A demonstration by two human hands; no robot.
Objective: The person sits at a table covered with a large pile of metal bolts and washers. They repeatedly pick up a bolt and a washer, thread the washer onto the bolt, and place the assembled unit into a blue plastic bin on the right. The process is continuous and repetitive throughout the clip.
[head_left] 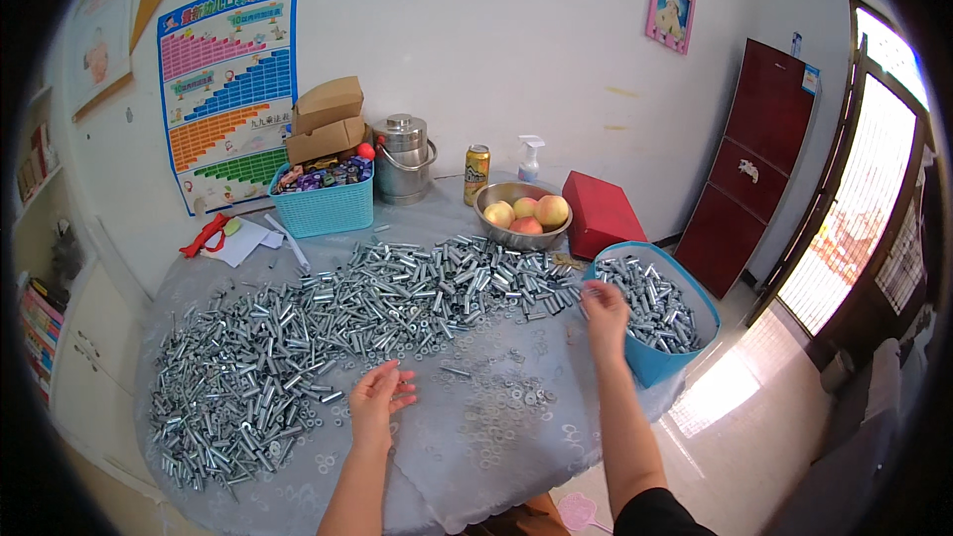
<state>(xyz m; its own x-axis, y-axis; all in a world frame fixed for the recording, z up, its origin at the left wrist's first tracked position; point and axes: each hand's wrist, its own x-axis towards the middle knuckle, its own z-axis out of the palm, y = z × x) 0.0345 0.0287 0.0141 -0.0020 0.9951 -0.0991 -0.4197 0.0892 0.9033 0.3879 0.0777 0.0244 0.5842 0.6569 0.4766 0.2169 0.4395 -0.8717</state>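
Observation:
My left hand (373,405) is low over the grey tablecloth, fingers apart and nothing visible in them, just in front of a wide heap of silvery metal sleeves and bolts (268,357). My right hand (608,318) is at the near-left rim of a blue bin (660,369), its fingers curled together; what they hold, if anything, I cannot make out. Inside the bin lie many metal sleeves (650,303). Between my hands, small metal washers (531,397) are scattered on the cloth, with one loose sleeve (456,371) beyond them.
Along the table's back stand a turquoise basket (323,210) of wrapped items, a steel canister (402,164), a yellow can (476,176), a spray bottle (530,161), a steel fruit bowl (516,237) and a red box (601,213). Red-handled scissors (204,236) lie by papers at left.

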